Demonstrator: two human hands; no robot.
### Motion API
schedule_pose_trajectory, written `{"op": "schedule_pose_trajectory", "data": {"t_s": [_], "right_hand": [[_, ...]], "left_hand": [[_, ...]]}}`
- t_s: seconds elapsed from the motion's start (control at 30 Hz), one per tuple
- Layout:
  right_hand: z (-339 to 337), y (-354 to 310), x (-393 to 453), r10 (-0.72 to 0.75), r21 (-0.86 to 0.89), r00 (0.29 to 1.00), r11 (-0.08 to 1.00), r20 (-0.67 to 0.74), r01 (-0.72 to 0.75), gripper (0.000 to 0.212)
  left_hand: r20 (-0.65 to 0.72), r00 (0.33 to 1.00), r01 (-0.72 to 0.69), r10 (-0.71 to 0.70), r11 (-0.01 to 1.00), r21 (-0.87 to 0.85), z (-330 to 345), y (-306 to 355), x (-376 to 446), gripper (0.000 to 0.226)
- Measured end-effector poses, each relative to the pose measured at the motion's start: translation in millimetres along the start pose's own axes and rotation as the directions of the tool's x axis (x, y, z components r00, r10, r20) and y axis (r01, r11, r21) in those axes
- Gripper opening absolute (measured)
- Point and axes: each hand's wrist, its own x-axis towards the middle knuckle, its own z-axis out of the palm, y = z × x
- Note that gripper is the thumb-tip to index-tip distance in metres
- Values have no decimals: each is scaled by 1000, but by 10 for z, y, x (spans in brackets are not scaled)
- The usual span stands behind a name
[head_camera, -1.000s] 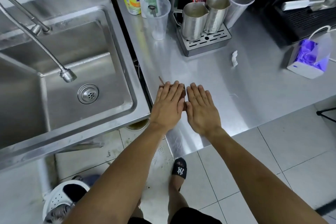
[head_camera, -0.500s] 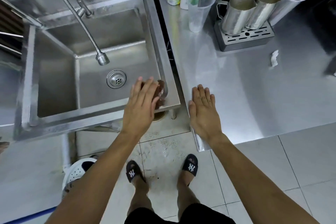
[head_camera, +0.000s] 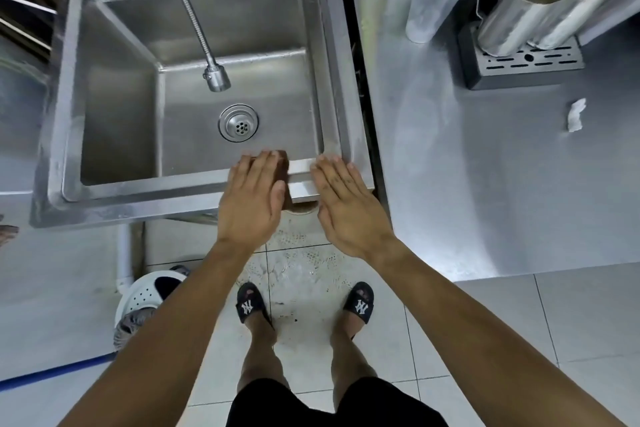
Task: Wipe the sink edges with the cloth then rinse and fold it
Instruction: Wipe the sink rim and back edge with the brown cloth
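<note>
The left hand [head_camera: 251, 196] lies palm down, fingers straight and together, pressing a brown cloth [head_camera: 283, 170] flat onto the near rim of the sink [head_camera: 145, 189]; only the cloth's right edge shows past the fingers. The right hand [head_camera: 346, 201] rests flat and empty just beside it on the rim's near right corner, fingers spread slightly. Both forearms reach forward from below. The faucet [head_camera: 216, 78] hangs over the basin.
</note>
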Motion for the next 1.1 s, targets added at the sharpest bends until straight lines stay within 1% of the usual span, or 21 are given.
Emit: {"op": "schedule_pose_trajectory", "data": {"t_s": [0.07,0.1,0.13,0.2,0.23,0.27,0.37,0.4,0.47,0.5,0.57,0.63,0.67,0.7,0.73,0.8,0.83,0.9,0.93,1.03,1.1], "right_hand": [[7,-47,40,-4,-16,1000,1000,-4,4,60],[17,-72,75,-9,-19,1000,1000,2,9,59],[32,-103,108,-16,-18,1000,1000,14,17,59],[78,-174,165,-29,-28,999,999,45,30,60],[103,-211,193,-37,-40,998,998,57,39,60],[123,-252,223,-46,-49,997,998,63,49,61],[170,-393,331,-47,-59,996,997,75,51,63],[188,-440,384,-37,-56,996,998,85,42,64],[218,-532,499,-18,-47,994,999,106,24,64],[230,-557,535,-12,-49,993,999,114,17,64],[248,-539,537,-27,-73,993,997,115,36,63],[224,-454,496,-92,-112,989,988,120,105,63],[203,-417,486,-130,-124,983,981,132,147,63],[185,-399,487,-156,-130,977,976,145,175,64],[172,-409,492,-156,-138,976,974,154,177,64],[186,-480,521,-108,-160,983,978,148,131,64],[197,-513,535,-97,-170,985,978,145,121,63],[194,-502,575,-154,-177,975,967,160,182,62],[171,-462,612,-204,-168,962,957,184,235,63],[57,-351,752,-303,-96,906,934,296,344,64],[39,-333,774,-320,-96,897,927,306,363,64]], "left_hand": [[-27,995,96,-96,995,12,4,13,48,60],[-30,993,113,-112,994,12,14,101,65,59],[-25,996,84,-84,996,3,33,186,54,57],[-16,999,-43,43,999,-8,66,208,-22,56],[-4,997,-72,72,997,-10,51,99,-64,56],[0,998,-63,63,998,-7,30,-72,-111,56],[-19,998,66,-66,997,25,-75,-614,-272,61],[-27,994,103,-102,994,37,-97,-699,-293,62],[-66,987,150,-147,988,40,-88,-615,-244,60],[-76,987,141,-139,989,30,-66,-490,-207,59],[-60,998,34,-32,999,22,-3,-282,-161,57],[-25,995,-93,94,995,28,-16,-344,-151,56],[-16,992,-125,126,992,34,-47,-473,-166,55],[-12,991,-129,130,991,43,-75,-624,-204,55],[-13,995,-99,99,994,48,-105,-774,-254,56],[-34,999,14,-13,999,33,-153,-980,-331,57],[-47,997,65,-64,997,31,-158,-996,-347,58],[-66,990,123,-122,992,24,-145,-879,-333,57],[-61,993,107,-106,994,24,-132,-808,-305,57],[-33,999,-29,29,999,22,-95,-648,-244,56],[-41,999,-26,26,1000,-6,-84,-652,-255,55]]}}
